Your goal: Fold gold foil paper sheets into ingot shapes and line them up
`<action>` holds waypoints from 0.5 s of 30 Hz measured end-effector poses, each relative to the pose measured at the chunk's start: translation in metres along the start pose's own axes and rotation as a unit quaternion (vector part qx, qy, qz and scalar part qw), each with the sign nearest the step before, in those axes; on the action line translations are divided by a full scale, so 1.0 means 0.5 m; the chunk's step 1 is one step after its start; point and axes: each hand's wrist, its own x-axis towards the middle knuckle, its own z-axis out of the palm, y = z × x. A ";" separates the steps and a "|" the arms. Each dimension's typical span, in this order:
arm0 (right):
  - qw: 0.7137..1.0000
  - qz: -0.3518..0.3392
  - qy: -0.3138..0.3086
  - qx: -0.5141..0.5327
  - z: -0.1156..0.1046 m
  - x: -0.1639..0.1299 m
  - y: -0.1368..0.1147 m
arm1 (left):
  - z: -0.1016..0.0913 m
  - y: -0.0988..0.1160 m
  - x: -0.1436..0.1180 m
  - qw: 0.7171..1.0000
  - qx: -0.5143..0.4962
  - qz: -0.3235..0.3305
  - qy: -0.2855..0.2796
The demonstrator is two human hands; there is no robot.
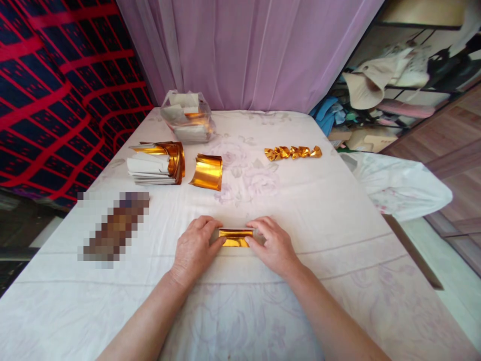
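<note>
Between my hands, low over the near middle of the table, is a sheet of gold foil paper point(236, 241), partly folded into a narrow strip with a pale edge along its far side. My left hand point(197, 245) grips its left end, thumb on the gold face and fingers behind. On the right end, my right hand point(272, 243) has the same kind of hold. Beyond them lies a small pile of flat gold foil sheets point(208, 172). Farther right, several folded gold foil pieces point(292, 153) sit in a row.
A thick fanned stack of foil paper point(152, 168) stands at the left, with a clear plastic bag point(188, 118) of more paper behind it. A blurred-out object point(116, 228) lies near the left edge. Flowered cloth covers the table point(319, 210). Shelves point(398, 90) stand at right.
</note>
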 end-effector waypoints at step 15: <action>0.994 -0.071 0.004 -0.088 0.008 -0.011 -0.012 | 0.003 0.004 0.001 1.000 0.012 0.011 -0.008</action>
